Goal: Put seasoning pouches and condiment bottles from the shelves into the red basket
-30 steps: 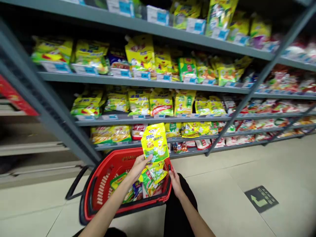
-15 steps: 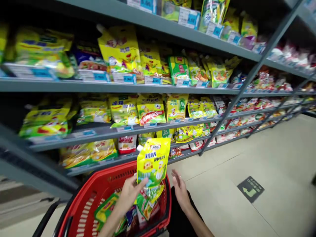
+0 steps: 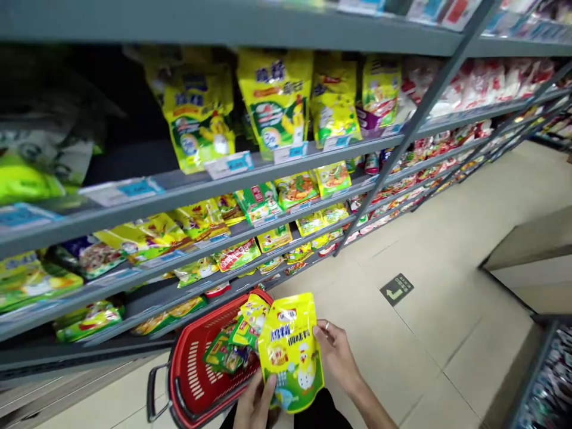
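Left hand and right hand grip a yellow seasoning pouch above a red shopping basket, beside supermarket shelves.

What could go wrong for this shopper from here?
The yellow seasoning pouch could slip to the tiled floor: the left hand holds it low down, while the right hand seems only to meet its edge. The packets heaped up to the rim of the red shopping basket could also slide out if it tips.
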A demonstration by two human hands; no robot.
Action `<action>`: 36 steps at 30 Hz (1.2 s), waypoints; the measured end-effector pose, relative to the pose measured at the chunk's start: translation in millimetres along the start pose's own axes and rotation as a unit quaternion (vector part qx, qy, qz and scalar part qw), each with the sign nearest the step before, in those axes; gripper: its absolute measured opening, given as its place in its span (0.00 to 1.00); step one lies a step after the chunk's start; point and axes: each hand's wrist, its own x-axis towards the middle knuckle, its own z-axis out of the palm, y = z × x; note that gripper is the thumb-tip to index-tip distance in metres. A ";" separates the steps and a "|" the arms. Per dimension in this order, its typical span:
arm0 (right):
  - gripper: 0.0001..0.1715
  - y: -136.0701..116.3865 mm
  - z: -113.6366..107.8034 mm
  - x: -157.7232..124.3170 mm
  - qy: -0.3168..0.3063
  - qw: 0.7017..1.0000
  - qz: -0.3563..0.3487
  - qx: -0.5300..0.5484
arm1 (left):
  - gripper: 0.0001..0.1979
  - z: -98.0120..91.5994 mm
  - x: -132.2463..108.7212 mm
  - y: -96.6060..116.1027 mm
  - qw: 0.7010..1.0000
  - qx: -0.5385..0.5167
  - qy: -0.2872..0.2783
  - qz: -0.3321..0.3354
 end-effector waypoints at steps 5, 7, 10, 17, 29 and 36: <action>0.27 -125.4 -71.4 -9.2 -0.034 0.998 -0.037 -0.029 | 0.25 82.4 -27.5 102.5 0.995 0.023 -0.057 0.073; 0.28 -163.3 -104.9 -3.9 -0.023 0.995 -0.060 -0.076 | 0.23 118.6 -28.0 137.0 0.988 0.036 -0.111 0.105; 0.27 -213.9 -148.2 11.5 0.030 0.984 -0.096 -0.147 | 0.20 169.6 -20.4 179.7 0.970 0.046 -0.170 0.167; 0.23 -300.4 -209.6 89.4 0.013 0.958 -0.143 -0.249 | 0.22 262.5 37.9 242.3 0.955 0.041 -0.173 0.237; 0.14 -366.9 -273.0 250.5 0.068 0.812 -0.375 -0.443 | 0.16 349.0 148.8 332.9 0.867 0.281 0.045 0.408; 0.16 -346.5 -285.0 305.6 0.060 0.786 -0.511 -0.343 | 0.11 380.7 185.1 335.9 0.808 0.233 0.189 0.507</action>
